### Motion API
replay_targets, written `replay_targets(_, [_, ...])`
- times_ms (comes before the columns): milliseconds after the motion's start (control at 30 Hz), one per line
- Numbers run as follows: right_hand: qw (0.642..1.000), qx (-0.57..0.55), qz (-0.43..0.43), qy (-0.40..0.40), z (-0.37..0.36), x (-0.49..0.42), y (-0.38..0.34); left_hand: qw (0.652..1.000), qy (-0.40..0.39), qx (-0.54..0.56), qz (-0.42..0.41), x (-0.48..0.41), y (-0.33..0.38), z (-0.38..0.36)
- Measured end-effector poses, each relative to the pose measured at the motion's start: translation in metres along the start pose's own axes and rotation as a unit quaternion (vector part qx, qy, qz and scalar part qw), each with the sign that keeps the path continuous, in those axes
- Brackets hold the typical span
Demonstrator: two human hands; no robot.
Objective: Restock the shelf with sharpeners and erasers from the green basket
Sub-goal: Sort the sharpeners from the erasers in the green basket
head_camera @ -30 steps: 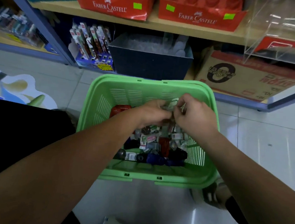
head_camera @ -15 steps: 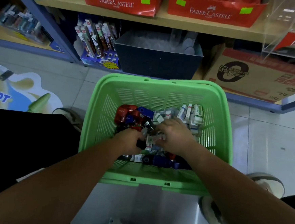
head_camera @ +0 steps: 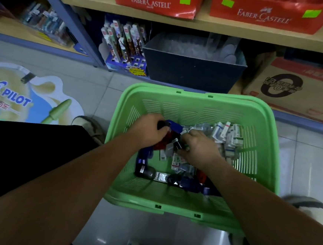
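Note:
A green basket (head_camera: 262, 130) sits on the floor in front of the shelf (head_camera: 222, 27). Inside lie several blue, red and black sharpeners (head_camera: 145, 171) along the left and near side, and several small white boxed erasers (head_camera: 230, 135) heaped at the far right. My left hand (head_camera: 148, 132) is curled round dark and blue sharpeners at the far left of the pile. My right hand (head_camera: 199, 148) is curled down into the middle of the pile, pinching small packets; what is under its palm is hidden.
On the bottom shelf stand a dark blue bin (head_camera: 192, 66), a pen display box (head_camera: 125, 50) and a cardboard carton (head_camera: 294, 88). Red Faber-Castell boxes (head_camera: 153, 0) sit on the shelf above. A Pilot floor sticker (head_camera: 19, 99) lies left. My shoes (head_camera: 308, 206) flank the basket.
Both hands dropped from above the basket into the pile. My left hand then moved up and left onto the sharpeners, while my right stayed in the middle among the packets.

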State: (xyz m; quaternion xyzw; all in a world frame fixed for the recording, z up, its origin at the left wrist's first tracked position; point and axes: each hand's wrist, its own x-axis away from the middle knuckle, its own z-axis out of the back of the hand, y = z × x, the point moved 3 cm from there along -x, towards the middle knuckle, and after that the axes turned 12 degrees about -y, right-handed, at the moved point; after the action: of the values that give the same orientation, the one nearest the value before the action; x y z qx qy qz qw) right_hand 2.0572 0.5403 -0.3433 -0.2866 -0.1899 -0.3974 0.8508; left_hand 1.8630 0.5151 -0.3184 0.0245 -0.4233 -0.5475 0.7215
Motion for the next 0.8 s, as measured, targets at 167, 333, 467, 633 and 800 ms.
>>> replay_targets(167, [0.999,0.018,0.008,0.025,-0.013,-0.014,-0.009,0.990,0.094,-0.105,-0.020,0.016,0.006,0.004])
replay_targets(333, [0.996,0.035,0.018,0.076,-0.031,-0.022,-0.017,0.994,-0.097,0.026,0.050,0.022,-0.019,-0.050])
replay_targets(467, [0.994,-0.091,0.022,0.052,-0.015,-0.015,-0.008,0.987,-0.131,0.028,0.084,0.016,-0.029,-0.072])
replay_targets(633, [0.986,-0.153,-0.015,0.063,0.030,0.002,0.019,0.977,-0.185,0.036,0.103,0.003,-0.020,-0.087])
replay_targets(800, [0.980,0.003,-0.063,0.191,0.040,0.023,0.042,0.967,-0.224,-0.043,0.110,0.003,-0.017,-0.102])
